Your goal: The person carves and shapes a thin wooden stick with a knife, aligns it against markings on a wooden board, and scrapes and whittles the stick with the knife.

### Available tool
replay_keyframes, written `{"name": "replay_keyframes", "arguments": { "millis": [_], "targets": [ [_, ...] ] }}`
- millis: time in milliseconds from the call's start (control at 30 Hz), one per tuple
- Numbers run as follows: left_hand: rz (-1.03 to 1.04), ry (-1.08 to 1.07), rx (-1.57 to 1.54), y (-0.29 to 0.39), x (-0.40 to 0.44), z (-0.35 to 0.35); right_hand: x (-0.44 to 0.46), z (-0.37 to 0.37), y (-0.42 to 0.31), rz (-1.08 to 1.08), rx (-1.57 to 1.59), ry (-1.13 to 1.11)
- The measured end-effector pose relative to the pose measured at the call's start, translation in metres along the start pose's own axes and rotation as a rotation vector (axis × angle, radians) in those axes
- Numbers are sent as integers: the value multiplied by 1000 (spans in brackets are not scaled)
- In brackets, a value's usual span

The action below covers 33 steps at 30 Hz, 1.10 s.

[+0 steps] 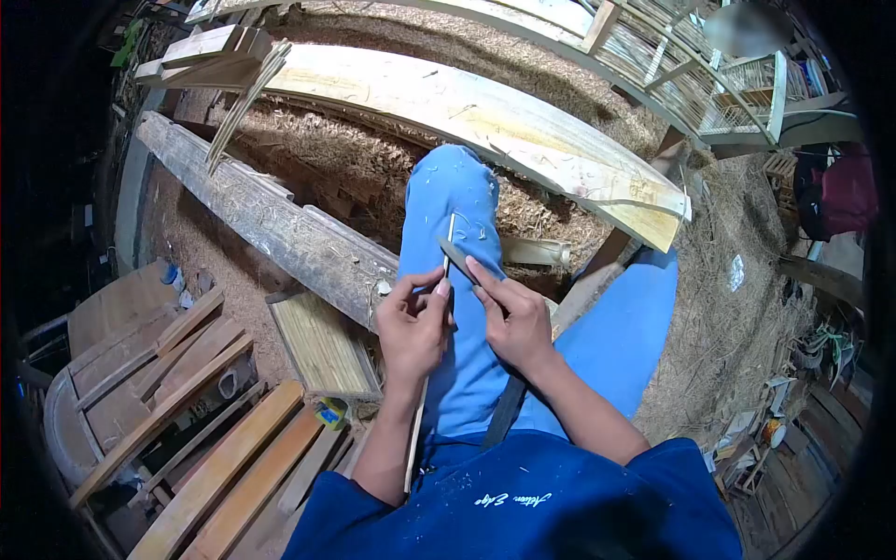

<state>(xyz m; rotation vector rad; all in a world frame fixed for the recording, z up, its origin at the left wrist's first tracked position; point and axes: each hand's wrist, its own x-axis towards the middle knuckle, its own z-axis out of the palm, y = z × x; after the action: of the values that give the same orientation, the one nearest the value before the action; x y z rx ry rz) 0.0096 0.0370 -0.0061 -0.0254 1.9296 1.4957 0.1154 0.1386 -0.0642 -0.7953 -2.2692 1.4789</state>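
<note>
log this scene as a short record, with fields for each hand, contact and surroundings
left hand: pinching a thin wooden strip
right hand: gripping a dark blade
contact: blade crosses the strip; actual touch unclear
under hands: blue trouser leg
ahead: long pale board
ahead left: bundle of thin sticks, near a worn beam

bright light falls across a floor (695,364) strewn with shavings (322,140); a pale beam (467,107) and a weathered plank (243,201) cross it, slatted frames (777,98) stand at upper right, boards (219,471) lie side by side at lower left
</note>
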Motion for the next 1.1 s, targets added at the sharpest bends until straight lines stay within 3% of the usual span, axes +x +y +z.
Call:
{"name": "replay_keyframes", "arguments": {
  "millis": [367,733,1100],
  "targets": [
    [-29,5,17,-12,-47,-22,6,2,2,26,15,56],
    [23,-66,49,17,37,-3,14,-3,-7,-17,-19,7],
    [-4,-27,-27,6,10,-4,6,1,-1,23,-5,11]
  ]
}}
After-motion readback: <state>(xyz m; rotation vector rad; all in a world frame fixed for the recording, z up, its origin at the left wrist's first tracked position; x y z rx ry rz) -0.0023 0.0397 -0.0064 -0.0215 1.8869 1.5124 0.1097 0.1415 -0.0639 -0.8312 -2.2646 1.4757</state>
